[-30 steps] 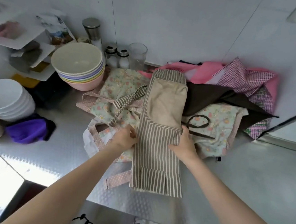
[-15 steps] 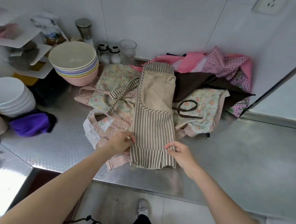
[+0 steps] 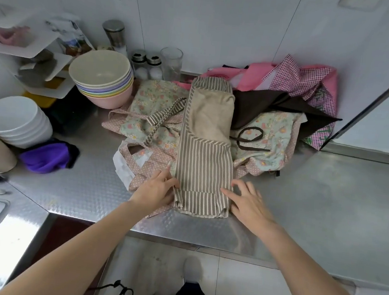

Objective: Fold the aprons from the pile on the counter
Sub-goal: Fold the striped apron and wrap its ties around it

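- Striped apron (image 3: 206, 148) is lying as a long narrow strip atop the apron pile (image 3: 273, 131) on the counter (image 3: 326, 195)
- Left hand (image 3: 156, 191) is pinching its near-left edge; right hand (image 3: 247, 202) is touching its near-right edge with loosely spread fingers, gripping nothing

1. the striped apron (image 3: 204, 167) lay folded into a long narrow strip, brown and cream, with a plain beige panel at its far half, running from the counter's (image 3: 315, 194) near edge back toward the wall.
2. it rested on the floral apron (image 3: 270, 140), spread flat and crumpled beneath.
3. the brown apron (image 3: 264, 104) lay across that, just right of the strip.
4. pink aprons (image 3: 299, 81) sat heaped in the far corner.
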`<action>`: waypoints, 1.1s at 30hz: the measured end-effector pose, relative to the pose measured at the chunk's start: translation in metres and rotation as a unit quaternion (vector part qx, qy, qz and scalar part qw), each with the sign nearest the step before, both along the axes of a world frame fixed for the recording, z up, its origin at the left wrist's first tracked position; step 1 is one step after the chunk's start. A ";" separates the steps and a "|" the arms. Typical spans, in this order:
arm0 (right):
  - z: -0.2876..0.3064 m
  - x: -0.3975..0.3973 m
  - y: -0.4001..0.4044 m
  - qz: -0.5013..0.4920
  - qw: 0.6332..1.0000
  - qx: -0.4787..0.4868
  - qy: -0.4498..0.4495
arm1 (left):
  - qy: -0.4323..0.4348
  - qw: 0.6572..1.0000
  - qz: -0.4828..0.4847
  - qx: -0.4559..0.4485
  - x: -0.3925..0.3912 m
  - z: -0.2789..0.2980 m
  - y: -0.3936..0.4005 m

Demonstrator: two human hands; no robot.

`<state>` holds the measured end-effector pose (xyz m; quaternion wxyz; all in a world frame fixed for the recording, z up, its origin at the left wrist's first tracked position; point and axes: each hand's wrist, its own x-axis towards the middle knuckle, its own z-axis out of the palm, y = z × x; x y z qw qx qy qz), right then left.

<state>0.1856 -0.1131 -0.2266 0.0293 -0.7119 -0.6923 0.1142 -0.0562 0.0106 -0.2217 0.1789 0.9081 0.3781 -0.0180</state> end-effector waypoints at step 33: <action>0.026 0.000 0.106 -0.347 0.917 -0.173 0.095 | -0.110 0.941 -0.220 0.234 0.062 0.023 0.028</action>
